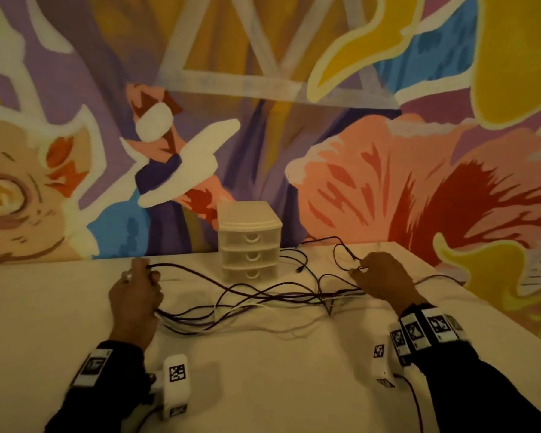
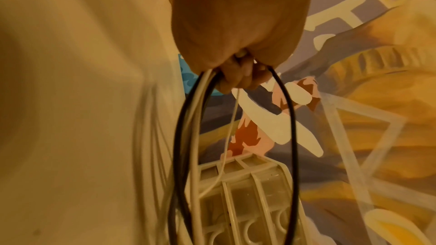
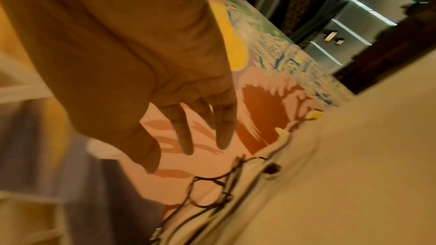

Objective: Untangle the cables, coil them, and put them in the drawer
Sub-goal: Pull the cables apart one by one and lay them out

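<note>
- Wrist-worn white camera units with black-and-white markers sit nearest, one on each dark sleeve, low over the table (image 1: 263, 385).
- Left hand (image 1: 135, 296): fingers curled round a bundle of cables, gripping several loops together. Left wrist view shows black and white strands hanging from the closed fingers (image 2: 238, 75) in a long oval loop.
- Right hand (image 1: 384, 278): held just above the table at its far right side, palm down. Right wrist view shows its fingers (image 3: 224, 128) straight and spread, nothing gripped between them. In the head view the fingertips lie at a thin dark cable end; contact cannot be told.
- Cables (image 1: 263, 296): a loose tangle of dark and white strands stretched across the table between the two hands, with more loops trailing toward the back edge behind the right hand.
- Drawer unit (image 1: 249, 242): small, pale plastic, three drawers stacked, all closed, standing at the back of the table between the hands, against the painted wall (image 1: 356, 151). Some strands run just in front of its base.
</note>
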